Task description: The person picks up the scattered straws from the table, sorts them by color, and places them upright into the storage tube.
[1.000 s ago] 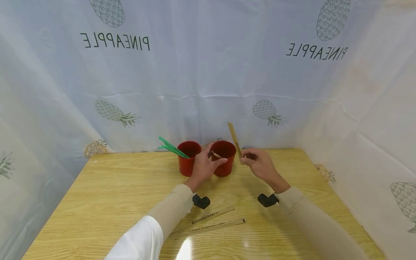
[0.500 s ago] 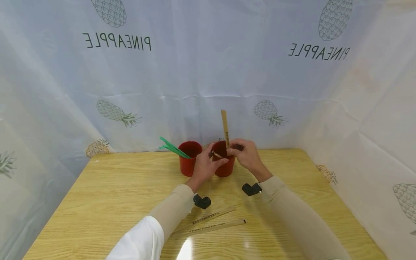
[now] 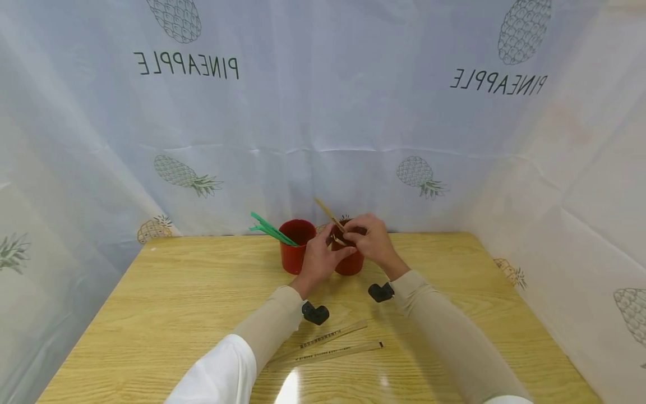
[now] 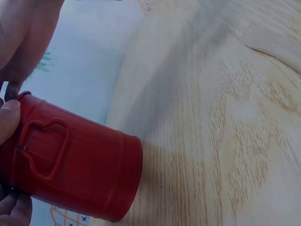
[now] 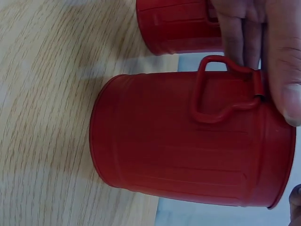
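Observation:
Two small red metal buckets stand side by side at the table's back edge. My left hand [image 3: 319, 258] grips the rim of the right bucket [image 3: 349, 265]; in the right wrist view its thumb lies by the wire handle [image 5: 200, 94] of that bucket [image 5: 178, 141]. Above the bucket's mouth, my right hand [image 3: 373, 240] pinches a slim tan stick in a printed wrapper [image 3: 328, 212], tilted up to the left. Its lower end is hidden by the fingers. Another tan piece shows inside the rim. Several green strips [image 3: 272, 230] lean out of the left bucket [image 3: 291, 260].
Two tan printed sticks [image 3: 343, 350] lie flat near the front of the wooden table [image 3: 202, 292]. A white pineapple-print cloth [image 3: 303, 112] hangs close behind the buckets and along both sides.
My right hand has moved left from beside the right bucket to over its mouth, and the tan stick has tipped to the left. The left hand keeps its hold on the bucket.

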Motion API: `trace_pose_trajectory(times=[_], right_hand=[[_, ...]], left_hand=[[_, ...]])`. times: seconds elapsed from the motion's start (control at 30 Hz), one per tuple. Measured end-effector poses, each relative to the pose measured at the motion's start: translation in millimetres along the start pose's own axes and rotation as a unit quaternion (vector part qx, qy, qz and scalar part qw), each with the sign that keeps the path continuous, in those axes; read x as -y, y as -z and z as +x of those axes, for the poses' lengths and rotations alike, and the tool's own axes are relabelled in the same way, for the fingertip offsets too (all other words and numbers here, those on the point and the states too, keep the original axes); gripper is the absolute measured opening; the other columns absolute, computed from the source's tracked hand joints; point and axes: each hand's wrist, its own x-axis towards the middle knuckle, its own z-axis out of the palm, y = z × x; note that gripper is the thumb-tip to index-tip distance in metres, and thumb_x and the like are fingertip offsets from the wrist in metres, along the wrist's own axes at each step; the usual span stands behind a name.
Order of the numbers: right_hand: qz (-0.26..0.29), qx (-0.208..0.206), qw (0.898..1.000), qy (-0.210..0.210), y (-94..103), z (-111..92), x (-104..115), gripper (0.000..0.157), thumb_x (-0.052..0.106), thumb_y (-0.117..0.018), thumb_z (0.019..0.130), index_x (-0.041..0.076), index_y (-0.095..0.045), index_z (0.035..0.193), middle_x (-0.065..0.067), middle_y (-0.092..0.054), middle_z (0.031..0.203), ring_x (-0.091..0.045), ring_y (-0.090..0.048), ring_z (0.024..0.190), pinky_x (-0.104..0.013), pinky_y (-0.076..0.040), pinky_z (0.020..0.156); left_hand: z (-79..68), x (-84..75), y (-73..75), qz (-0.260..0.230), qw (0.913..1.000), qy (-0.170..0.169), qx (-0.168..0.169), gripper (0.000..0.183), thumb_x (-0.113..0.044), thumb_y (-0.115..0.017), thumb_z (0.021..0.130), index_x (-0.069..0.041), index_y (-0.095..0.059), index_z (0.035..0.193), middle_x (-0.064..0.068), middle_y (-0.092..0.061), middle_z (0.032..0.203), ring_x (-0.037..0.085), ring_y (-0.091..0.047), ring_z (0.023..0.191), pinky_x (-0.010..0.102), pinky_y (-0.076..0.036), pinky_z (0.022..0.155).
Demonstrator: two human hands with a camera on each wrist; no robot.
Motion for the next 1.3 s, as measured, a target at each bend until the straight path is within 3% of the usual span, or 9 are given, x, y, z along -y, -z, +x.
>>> trace_pose_trajectory(times=[0.23,0.43,0.6,0.77,0.9,1.03,1.13,1.2,1.3], right_hand=[[-0.046,0.019,0.999,0.008,-4.7,2.6,0.0,0.006,0.003,-0.081,0.087,0.009,-0.083,0.085,-0.010,-0.080,0.094,-0.023,-0.053,0.084,-0.034,-0.044,0.076],[-0.073,0.039,0.996,-0.017,-3.7,0.0,-0.6,0.009,0.005,-0.081,0.088,0.008,-0.084,0.096,-0.011,-0.076,0.092,-0.022,-0.046,0.079,-0.031,-0.039,0.069],[-0.078,0.041,0.996,-0.022,-0.7,-3.1,-1.6,0.011,0.005,-0.078,0.091,0.006,-0.084,0.099,-0.013,-0.075,0.093,-0.023,-0.049,0.080,-0.033,-0.045,0.069],[-0.059,0.023,0.998,-0.024,6.4,-12.0,-1.0,0.010,0.006,-0.076,0.092,0.004,-0.083,0.099,-0.013,-0.076,0.097,-0.025,-0.056,0.087,-0.037,-0.050,0.075],[-0.025,0.004,0.999,-0.048,14.9,-30.9,3.2,0.007,0.007,-0.079,0.090,0.005,-0.083,0.096,-0.011,-0.078,0.094,-0.024,-0.054,0.082,-0.033,-0.043,0.076],[0.038,0.012,0.992,-0.118,18.7,-60.9,7.7,0.008,0.006,-0.080,0.090,0.003,-0.082,0.097,-0.012,-0.078,0.095,-0.018,-0.052,0.078,-0.027,-0.043,0.075],[0.091,0.045,0.981,-0.164,14.8,-86.2,9.1,0.011,0.004,-0.078,0.090,-0.002,-0.081,0.100,-0.016,-0.079,0.099,-0.012,-0.058,0.082,-0.021,-0.047,0.073],[0.128,0.073,0.974,-0.174,9.1,-101.1,10.6,0.013,0.001,-0.077,0.090,-0.006,-0.079,0.101,-0.022,-0.079,0.102,-0.011,-0.062,0.085,-0.020,-0.050,0.076],[0.158,0.113,0.964,-0.180,-1.2,-118.9,14.3,0.012,0.000,-0.076,0.089,-0.007,-0.079,0.099,-0.025,-0.078,0.099,-0.009,-0.057,0.076,-0.019,-0.045,0.066]], left_hand=[[-0.6,-0.9,-0.4,-0.002,1.0000,0.009,0.000,0.055,-0.027,-0.081,0.092,-0.016,-0.059,0.141,0.005,-0.069,0.139,0.026,-0.065,0.131,0.048,-0.056,0.110],[-0.4,-0.7,0.3,-0.002,0.9998,0.019,0.003,0.056,-0.029,-0.081,0.092,-0.013,-0.059,0.141,0.005,-0.068,0.141,0.027,-0.064,0.134,0.045,-0.056,0.110],[-0.6,-0.8,0.9,-0.008,0.9997,0.024,0.005,0.056,-0.030,-0.081,0.091,-0.014,-0.060,0.141,0.002,-0.069,0.139,0.023,-0.065,0.132,0.041,-0.057,0.109],[0.1,-2.1,0.1,-0.013,0.9995,0.027,0.005,0.054,-0.030,-0.082,0.091,-0.012,-0.060,0.138,0.004,-0.069,0.138,0.027,-0.064,0.134,0.048,-0.056,0.110],[0.9,-1.9,-1.6,-0.024,0.9993,0.025,0.010,0.054,-0.027,-0.081,0.092,-0.009,-0.059,0.138,0.009,-0.067,0.140,0.032,-0.062,0.137,0.052,-0.054,0.111],[1.2,-1.6,-3.5,-0.023,0.9994,0.023,0.008,0.057,-0.026,-0.082,0.091,-0.009,-0.058,0.140,0.009,-0.067,0.141,0.031,-0.063,0.136,0.052,-0.054,0.110],[0.8,-2.0,-3.8,-0.017,0.9996,0.023,0.003,0.057,-0.027,-0.083,0.091,-0.010,-0.059,0.140,0.007,-0.068,0.140,0.029,-0.064,0.134,0.051,-0.054,0.111],[0.4,-2.2,-3.3,-0.015,0.9996,0.023,-0.001,0.058,-0.027,-0.083,0.090,-0.010,-0.059,0.140,0.007,-0.068,0.140,0.030,-0.064,0.134,0.051,-0.054,0.111],[0.1,-1.2,-3.0,-0.015,0.9995,0.026,-0.005,0.058,-0.027,-0.083,0.090,-0.009,-0.059,0.140,0.008,-0.068,0.141,0.030,-0.064,0.135,0.051,-0.054,0.110]])
